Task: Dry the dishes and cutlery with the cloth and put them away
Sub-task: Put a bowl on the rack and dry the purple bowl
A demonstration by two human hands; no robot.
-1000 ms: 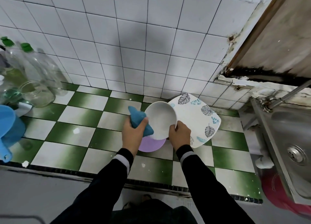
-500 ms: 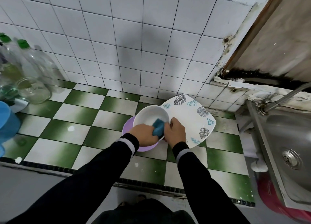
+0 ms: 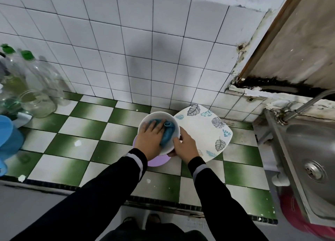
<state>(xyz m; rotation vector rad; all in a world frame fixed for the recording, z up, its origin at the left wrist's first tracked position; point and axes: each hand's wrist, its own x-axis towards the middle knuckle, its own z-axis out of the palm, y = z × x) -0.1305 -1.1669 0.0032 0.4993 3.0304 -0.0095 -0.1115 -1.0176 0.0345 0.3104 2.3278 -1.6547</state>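
Observation:
A white bowl [image 3: 145, 120] is held above the green-and-white tiled counter. My left hand [image 3: 151, 138] is inside it, its straight fingers pressing a blue cloth [image 3: 167, 134] against the bowl's inner wall. My right hand [image 3: 186, 145] grips the bowl's near right rim, thumb over the edge. Under the bowl lies a purple dish [image 3: 157, 161], mostly hidden. A square white plate with leaf prints [image 3: 201, 130] lies just right of the bowl, partly covered by my right hand.
Clear bottles with green caps [image 3: 34, 74] and a glass jar [image 3: 37, 103] stand at the back left. A blue plastic container [image 3: 9, 137] is at the left edge. A steel sink [image 3: 311, 153] with a tap sits to the right.
My left hand carried the cloth from outside the bowl's left rim into the bowl and now presses it flat inside. The bowl has tipped from facing me to opening upward.

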